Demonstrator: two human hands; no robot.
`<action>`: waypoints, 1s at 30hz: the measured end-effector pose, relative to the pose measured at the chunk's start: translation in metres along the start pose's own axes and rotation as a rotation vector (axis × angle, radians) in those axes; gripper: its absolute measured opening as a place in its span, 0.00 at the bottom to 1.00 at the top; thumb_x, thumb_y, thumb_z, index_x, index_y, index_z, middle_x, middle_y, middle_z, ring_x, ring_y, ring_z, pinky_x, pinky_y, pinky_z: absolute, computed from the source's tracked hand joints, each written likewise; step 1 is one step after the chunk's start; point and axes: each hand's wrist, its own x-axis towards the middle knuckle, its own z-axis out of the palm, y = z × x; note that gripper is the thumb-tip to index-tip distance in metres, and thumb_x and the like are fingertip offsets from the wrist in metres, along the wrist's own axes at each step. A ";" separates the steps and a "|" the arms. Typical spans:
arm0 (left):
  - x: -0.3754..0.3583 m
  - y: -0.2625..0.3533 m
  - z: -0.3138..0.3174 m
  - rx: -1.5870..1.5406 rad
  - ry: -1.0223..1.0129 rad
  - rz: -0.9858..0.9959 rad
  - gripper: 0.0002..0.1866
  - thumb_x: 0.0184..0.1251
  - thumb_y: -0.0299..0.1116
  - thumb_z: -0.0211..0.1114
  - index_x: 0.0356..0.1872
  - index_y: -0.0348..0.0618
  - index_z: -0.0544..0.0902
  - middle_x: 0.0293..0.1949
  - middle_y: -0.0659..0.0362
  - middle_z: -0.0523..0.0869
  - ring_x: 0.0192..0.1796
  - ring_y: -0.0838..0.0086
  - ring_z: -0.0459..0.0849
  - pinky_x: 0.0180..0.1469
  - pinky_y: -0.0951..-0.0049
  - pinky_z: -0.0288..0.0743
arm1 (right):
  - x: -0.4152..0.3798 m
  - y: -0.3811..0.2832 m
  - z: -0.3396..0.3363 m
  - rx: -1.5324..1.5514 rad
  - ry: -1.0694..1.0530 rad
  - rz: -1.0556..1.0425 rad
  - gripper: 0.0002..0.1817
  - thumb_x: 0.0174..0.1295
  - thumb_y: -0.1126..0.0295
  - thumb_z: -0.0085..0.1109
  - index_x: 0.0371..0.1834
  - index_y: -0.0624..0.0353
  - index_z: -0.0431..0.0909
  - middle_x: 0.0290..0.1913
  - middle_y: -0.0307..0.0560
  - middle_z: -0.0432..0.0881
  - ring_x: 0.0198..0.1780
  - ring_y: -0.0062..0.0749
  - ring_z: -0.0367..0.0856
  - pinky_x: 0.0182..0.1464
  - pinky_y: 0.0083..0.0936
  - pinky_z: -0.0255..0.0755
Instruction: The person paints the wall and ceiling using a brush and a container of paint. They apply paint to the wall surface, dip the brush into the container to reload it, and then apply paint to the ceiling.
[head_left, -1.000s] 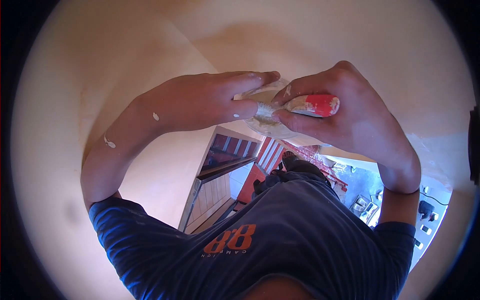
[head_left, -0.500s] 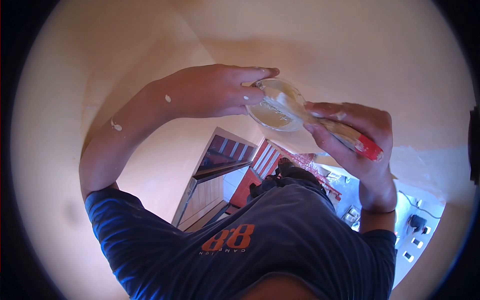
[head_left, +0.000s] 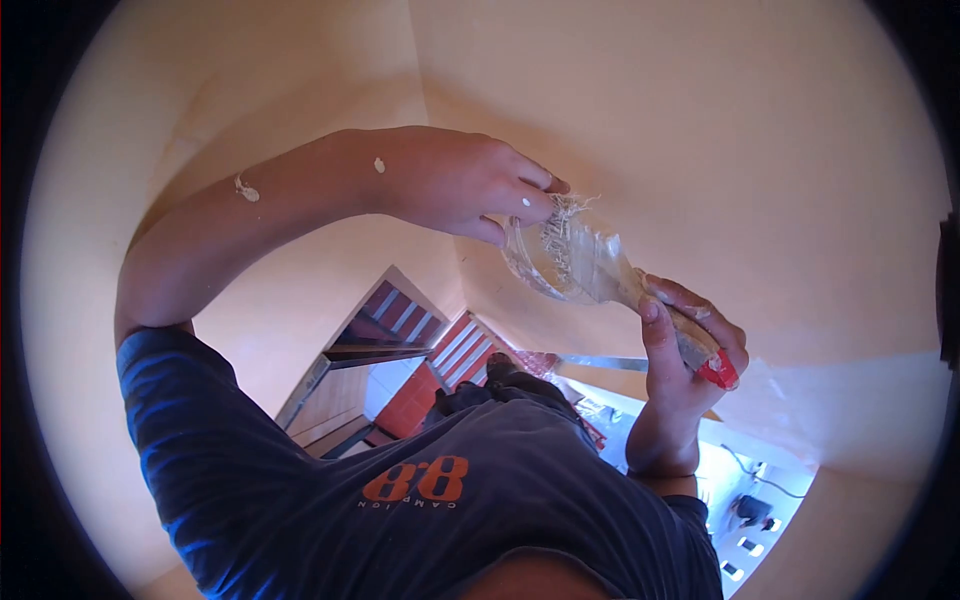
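My left hand [head_left: 485,190] has its fingers closed on the rim of a clear plastic tub [head_left: 528,268], which is tilted and smeared with pale paint. My right hand [head_left: 690,335] grips a paintbrush [head_left: 612,270] by its worn wooden handle, which has a red end. The frayed, paint-coated bristles lie at the tub's mouth, close to my left fingers. Whether they press on the rim is hard to make out. White paint spots mark my left hand and forearm.
Plain cream walls [head_left: 640,120] meet at a corner in front of me. Below are a doorway with a wooden door [head_left: 335,405], red-and-white striped steps [head_left: 462,350] and a red floor. Another person [head_left: 750,510] is far below at the right.
The tub has tipped from showing its open mouth to a side-on view. Both hands and the brush have moved lower, and the bristles now show at the rim. My body has shifted left in view.
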 end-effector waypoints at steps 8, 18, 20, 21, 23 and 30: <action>-0.002 0.002 -0.002 -0.040 -0.088 -0.074 0.11 0.56 0.30 0.68 0.35 0.38 0.76 0.49 0.53 0.80 0.47 0.58 0.82 0.44 0.62 0.80 | 0.013 -0.009 0.007 0.030 -0.036 0.050 0.09 0.54 0.76 0.68 0.37 0.68 0.84 0.32 0.51 0.86 0.30 0.25 0.84 0.35 0.17 0.76; -0.003 0.000 -0.003 -0.096 -0.070 -0.032 0.12 0.55 0.31 0.69 0.38 0.38 0.79 0.55 0.50 0.78 0.51 0.57 0.81 0.49 0.63 0.79 | 0.024 -0.004 -0.004 0.065 -0.173 -0.098 0.06 0.53 0.77 0.67 0.33 0.67 0.82 0.30 0.49 0.84 0.30 0.28 0.83 0.32 0.18 0.74; 0.000 0.002 -0.004 -0.096 -0.085 -0.023 0.12 0.55 0.31 0.69 0.38 0.38 0.79 0.58 0.50 0.77 0.53 0.57 0.81 0.50 0.63 0.79 | 0.029 -0.003 -0.006 0.066 -0.192 -0.136 0.05 0.54 0.77 0.66 0.31 0.67 0.82 0.28 0.49 0.83 0.29 0.29 0.82 0.31 0.19 0.72; -0.001 0.003 -0.003 -0.076 -0.053 0.022 0.12 0.56 0.31 0.69 0.38 0.38 0.79 0.60 0.49 0.75 0.55 0.57 0.80 0.51 0.63 0.79 | 0.033 0.001 -0.005 0.067 -0.234 -0.177 0.04 0.54 0.76 0.65 0.29 0.66 0.80 0.27 0.48 0.81 0.28 0.31 0.81 0.31 0.21 0.71; 0.000 0.006 -0.003 -0.049 -0.039 0.077 0.12 0.56 0.31 0.69 0.39 0.38 0.80 0.63 0.49 0.73 0.56 0.58 0.80 0.51 0.63 0.80 | 0.039 0.002 -0.002 0.066 -0.258 -0.224 0.07 0.56 0.75 0.64 0.25 0.66 0.77 0.26 0.47 0.74 0.27 0.33 0.74 0.30 0.25 0.67; 0.001 0.014 -0.012 -0.098 -0.032 0.041 0.11 0.58 0.30 0.66 0.40 0.40 0.78 0.61 0.49 0.75 0.57 0.57 0.79 0.54 0.62 0.78 | 0.044 0.014 0.009 0.135 -0.235 -0.106 0.11 0.60 0.71 0.63 0.28 0.68 0.76 0.29 0.48 0.72 0.30 0.35 0.74 0.33 0.26 0.66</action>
